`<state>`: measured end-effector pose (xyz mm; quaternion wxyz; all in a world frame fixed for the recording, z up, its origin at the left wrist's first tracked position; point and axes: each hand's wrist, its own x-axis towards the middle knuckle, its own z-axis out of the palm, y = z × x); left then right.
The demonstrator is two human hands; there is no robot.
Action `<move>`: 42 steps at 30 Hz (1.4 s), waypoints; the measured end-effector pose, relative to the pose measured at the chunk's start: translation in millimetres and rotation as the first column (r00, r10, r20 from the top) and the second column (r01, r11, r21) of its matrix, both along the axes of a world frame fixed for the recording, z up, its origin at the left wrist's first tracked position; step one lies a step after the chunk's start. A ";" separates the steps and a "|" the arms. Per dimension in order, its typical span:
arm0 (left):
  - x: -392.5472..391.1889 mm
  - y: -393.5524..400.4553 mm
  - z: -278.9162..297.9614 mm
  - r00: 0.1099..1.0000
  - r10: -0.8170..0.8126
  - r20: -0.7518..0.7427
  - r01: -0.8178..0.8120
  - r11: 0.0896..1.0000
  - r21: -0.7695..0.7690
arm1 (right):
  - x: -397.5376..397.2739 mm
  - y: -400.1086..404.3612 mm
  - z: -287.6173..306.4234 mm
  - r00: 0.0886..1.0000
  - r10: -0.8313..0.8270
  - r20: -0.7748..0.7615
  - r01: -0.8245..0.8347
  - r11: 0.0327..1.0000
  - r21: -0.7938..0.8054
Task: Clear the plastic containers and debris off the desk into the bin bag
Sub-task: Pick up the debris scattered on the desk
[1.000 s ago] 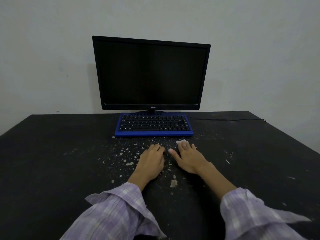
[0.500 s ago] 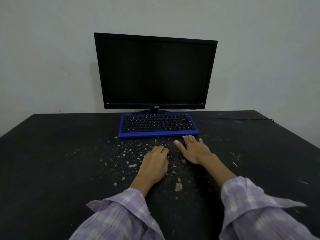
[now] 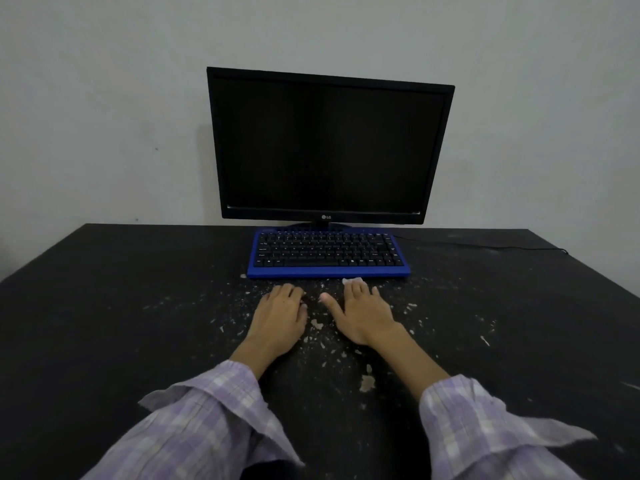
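Pale flakes and crumbs of debris (image 3: 317, 323) are scattered over the black desk (image 3: 121, 323) in front of the keyboard, with a larger flake (image 3: 367, 382) between my forearms. My left hand (image 3: 280, 317) rests palm down on the desk, fingers loosely bent, nothing seen in it. My right hand (image 3: 363, 311) lies flat with fingers spread, its fingertips touching a small white scrap (image 3: 352, 280) at the keyboard's front edge. No plastic container or bin bag is in view.
A blue keyboard (image 3: 328, 252) with black keys sits just beyond my hands, and a dark monitor (image 3: 329, 147) stands behind it against the wall. A thin black cable (image 3: 485, 245) runs to the right along the desk's back edge.
Both hands have slid forward across the debris toward the keyboard. My right hand's fingertips and the white scrap now sit at the keyboard's front edge.
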<state>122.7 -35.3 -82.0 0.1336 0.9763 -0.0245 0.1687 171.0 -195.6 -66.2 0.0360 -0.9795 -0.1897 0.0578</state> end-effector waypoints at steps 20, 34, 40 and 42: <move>-1.4 13.5 -0.6 0.998 0.061 0.012 -0.061 0.998 0.017 | -4.0 2.8 6.8 0.998 0.053 -0.035 -0.047 0.989 0.142; -43.6 7.4 20.7 0.988 0.073 -0.134 -0.064 0.995 0.073 | -75.2 -27.4 1.2 0.986 0.161 0.033 -0.164 0.975 0.151; -104.5 20.8 14.4 0.994 0.005 -0.106 -0.002 1.000 0.028 | -70.1 -18.8 1.9 0.999 0.045 0.015 -0.046 0.996 0.078; -116.2 17.3 6.4 0.996 -0.003 -0.088 0.005 1.000 0.019 | -87.7 -3.4 -2.4 0.992 0.114 0.047 -0.117 0.991 0.071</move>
